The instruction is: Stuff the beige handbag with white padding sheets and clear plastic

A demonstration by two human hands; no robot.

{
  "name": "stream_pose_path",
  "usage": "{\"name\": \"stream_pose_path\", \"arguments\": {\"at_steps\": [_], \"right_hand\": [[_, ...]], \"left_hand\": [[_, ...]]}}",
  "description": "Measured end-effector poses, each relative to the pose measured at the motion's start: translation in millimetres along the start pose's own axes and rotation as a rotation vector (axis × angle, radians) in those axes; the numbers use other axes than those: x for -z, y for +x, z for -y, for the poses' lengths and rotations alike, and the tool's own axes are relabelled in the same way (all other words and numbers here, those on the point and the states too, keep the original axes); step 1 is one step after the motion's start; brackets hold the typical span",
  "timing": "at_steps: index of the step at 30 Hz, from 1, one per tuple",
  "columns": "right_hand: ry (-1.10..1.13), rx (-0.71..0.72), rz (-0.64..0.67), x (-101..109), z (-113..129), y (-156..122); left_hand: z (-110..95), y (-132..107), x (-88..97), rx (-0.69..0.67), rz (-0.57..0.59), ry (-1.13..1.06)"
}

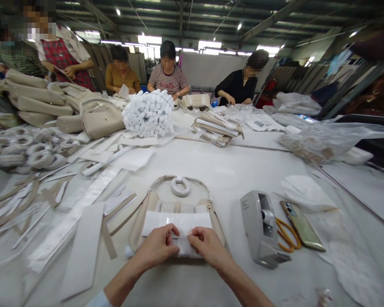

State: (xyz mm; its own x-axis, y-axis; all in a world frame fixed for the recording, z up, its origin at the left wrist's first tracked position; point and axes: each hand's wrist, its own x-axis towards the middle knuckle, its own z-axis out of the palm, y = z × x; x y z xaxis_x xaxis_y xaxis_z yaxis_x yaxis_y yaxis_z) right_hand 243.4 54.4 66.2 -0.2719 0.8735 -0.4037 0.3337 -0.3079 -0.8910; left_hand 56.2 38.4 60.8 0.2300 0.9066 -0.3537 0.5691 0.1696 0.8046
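A beige handbag (218,224) lies flat in front of me, its strap looped out at the far side. White paper (152,219) wraps across its middle, with a shiny strip of clear tape (183,245) over it. My left hand (160,245) is closed at the tape's left side, fingers curled in over the paper. From the other side my right hand (208,243) pinches the tape between thumb and forefinger. A wrapped ring-shaped coil (180,186) rests inside the strap loop.
Right of the bag are a grey tape dispenser (254,226), yellow-handled scissors (288,236) and a phone (302,226). White card (85,251) and beige strips lie left. Farther back are piled handbags (102,119), a bundle of white rolls (149,114) and several co-workers.
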Motion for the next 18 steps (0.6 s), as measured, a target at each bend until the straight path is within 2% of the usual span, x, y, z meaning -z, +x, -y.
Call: {"name": "stream_pose_path", "arguments": {"at_steps": [3, 5, 11, 18], "right_hand": [[-0.146, 0.094, -0.061, -0.1, 0.1, -3.6], [-0.171, 0.105, -0.068, -0.3, 0.3, -5.7], [0.001, 0.043, 0.078, -2.1, -4.5, -6.9], [0.130, 0.014, 0.102, -4.8, -12.7, -4.0]], "left_hand": [[-1.6, -5.5, 1.3, -0.012, 0.022, 0.016], [-3.1, -8.0, 0.5, -0.008, 0.018, 0.035], [-4.4, -7.6, -5.8, -0.003, -0.026, 0.088], [-6.6, -6.4, -10.6, 0.000, -0.093, 0.157]]}}
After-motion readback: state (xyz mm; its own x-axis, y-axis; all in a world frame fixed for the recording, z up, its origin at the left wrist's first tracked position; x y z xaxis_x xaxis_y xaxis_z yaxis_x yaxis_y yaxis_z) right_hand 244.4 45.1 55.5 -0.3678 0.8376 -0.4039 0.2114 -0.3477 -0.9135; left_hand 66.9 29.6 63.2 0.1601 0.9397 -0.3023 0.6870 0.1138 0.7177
